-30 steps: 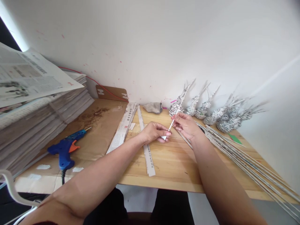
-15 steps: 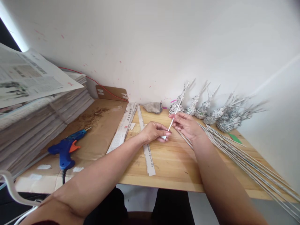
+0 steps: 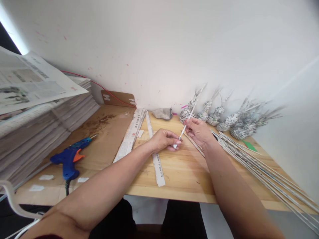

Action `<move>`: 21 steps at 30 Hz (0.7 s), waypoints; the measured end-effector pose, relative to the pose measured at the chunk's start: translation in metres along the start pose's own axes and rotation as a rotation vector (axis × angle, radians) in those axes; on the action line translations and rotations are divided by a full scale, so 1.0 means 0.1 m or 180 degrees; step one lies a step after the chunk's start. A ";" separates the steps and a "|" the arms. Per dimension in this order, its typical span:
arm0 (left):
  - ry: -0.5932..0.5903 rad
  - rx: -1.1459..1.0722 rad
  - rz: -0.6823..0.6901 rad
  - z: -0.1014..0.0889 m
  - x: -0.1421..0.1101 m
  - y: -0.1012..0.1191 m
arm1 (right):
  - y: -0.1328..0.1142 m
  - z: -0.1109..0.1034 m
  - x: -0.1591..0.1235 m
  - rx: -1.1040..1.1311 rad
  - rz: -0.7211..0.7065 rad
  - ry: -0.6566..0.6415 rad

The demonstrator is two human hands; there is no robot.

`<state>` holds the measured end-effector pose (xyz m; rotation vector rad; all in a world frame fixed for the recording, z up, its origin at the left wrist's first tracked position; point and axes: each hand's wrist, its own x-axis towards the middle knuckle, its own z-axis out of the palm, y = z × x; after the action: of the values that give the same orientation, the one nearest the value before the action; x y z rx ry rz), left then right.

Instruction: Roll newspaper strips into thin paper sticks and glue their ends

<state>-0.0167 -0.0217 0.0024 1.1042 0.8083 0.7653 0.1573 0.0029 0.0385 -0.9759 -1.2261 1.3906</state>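
Observation:
A thin rolled newspaper tube (image 3: 183,131) slants up and to the right between my two hands, above the wooden table. My left hand (image 3: 165,140) pinches its lower end, where a small flap of paper shows at the fingertips. Higher up, my right hand (image 3: 198,131) is closed on the tube with thumb and fingers. Below my left hand a cut newspaper strip (image 3: 157,166) lies on the table. Left of it rests a stack of similar newspaper strips (image 3: 129,141).
Several woven paper pieces (image 3: 224,119) stand along the wall, beyond a bundle of paper tubes (image 3: 261,172) on the right. A grey cloth (image 3: 161,114) lies at the back. Leftward, a blue glue gun (image 3: 69,157) rests on cardboard (image 3: 107,132) beside piled newspapers (image 3: 50,129).
My right hand has turned slightly and its fingers have shifted on the tube. The tube leans a little further right. My left hand keeps nearly the same place.

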 end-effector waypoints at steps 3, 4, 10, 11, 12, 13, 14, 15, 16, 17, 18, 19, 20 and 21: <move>-0.0006 0.0003 0.0052 -0.01 0.01 -0.01 | -0.02 0.00 -0.02 -0.0048 0.0117 -0.0168; -0.0013 0.0001 0.0072 -0.02 0.01 -0.01 | -0.02 0.00 -0.03 -0.0092 0.0167 -0.0276; 0.0038 -0.0005 0.0010 0.00 0.00 0.01 | 0.00 0.00 -0.02 -0.0285 -0.0011 -0.0138; 0.0046 -0.0017 0.0001 0.00 -0.01 0.02 | 0.01 0.00 -0.02 -0.0259 -0.0017 -0.0104; 0.0050 -0.0030 0.0001 0.00 -0.01 0.02 | 0.01 0.00 -0.01 -0.0241 0.0013 -0.0123; 0.0053 -0.0044 0.0012 0.00 -0.01 0.02 | 0.00 -0.01 -0.01 -0.0237 0.0068 -0.0182; 0.0049 -0.0058 0.0032 0.00 -0.01 0.02 | 0.00 -0.01 -0.02 -0.0245 0.0122 -0.0260; 0.0041 -0.0069 0.0050 0.00 0.00 0.01 | 0.00 -0.01 -0.02 -0.0260 0.0155 -0.0328; 0.0036 -0.0076 0.0064 0.00 0.00 0.00 | 0.00 -0.02 -0.02 -0.0275 0.0158 -0.0367; 0.0030 -0.0078 0.0072 -0.01 0.01 0.00 | 0.00 -0.02 -0.02 -0.0280 0.0128 -0.0361; 0.0025 -0.0076 0.0072 -0.02 0.02 -0.01 | 0.00 -0.02 -0.02 -0.0264 0.0072 -0.0317; 0.0020 -0.0074 0.0067 -0.02 0.02 -0.02 | 0.01 -0.02 -0.02 -0.0232 0.0014 -0.0251; 0.0017 -0.0074 0.0066 -0.03 0.03 -0.03 | 0.01 -0.03 -0.02 -0.0203 -0.0011 -0.0198; 0.0014 -0.0078 0.0070 -0.03 0.03 -0.03 | 0.01 -0.03 -0.02 -0.0186 0.0003 -0.0178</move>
<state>-0.0174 -0.0183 -0.0019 1.0916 0.7898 0.7945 0.1602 0.0016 0.0367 -0.9835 -1.3142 1.3979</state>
